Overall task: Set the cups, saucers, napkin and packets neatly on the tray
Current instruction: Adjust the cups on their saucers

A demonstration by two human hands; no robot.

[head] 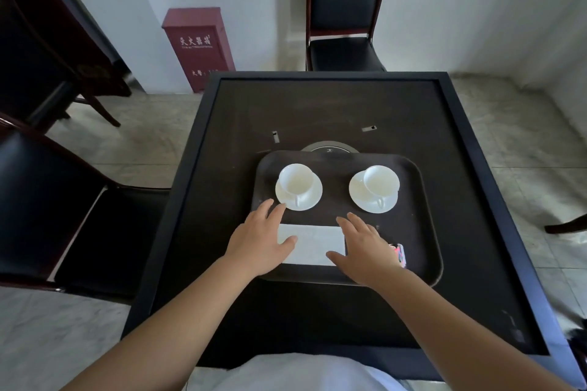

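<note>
**Napkin flat between two spread hands, china set behind**

Nearest the person, both hands lie low over the near half of the dark tray (425,200), which sits on the black table (476,168). The left hand (259,240) has its fingers straight and spread, thumb resting on the left end of the white napkin (313,243). The right hand (362,247) is likewise flat, fingers apart, thumb at the napkin's near right corner. Neither hand is curled round anything.

The napkin lies flat on the tray between the hands. It looks thin, soft and very light, so it will likely slide or crease under a careless push; flat palms at its two ends, or a pinch at a corner, should square it best.

Just right of the right hand, partly hidden by it, the colourful packets (401,252) rest on the tray. They are probably light and crinkly, best pinched by an edge.

Farther back stand the left cup (295,179) on its saucer (306,201) and the right cup (381,181) on its saucer (362,200), both upright, handles toward the person. This white china is presumably stiff, smooth and breakable; a cup may skate on its saucer, so move each pair by the saucer rim, level.
</note>
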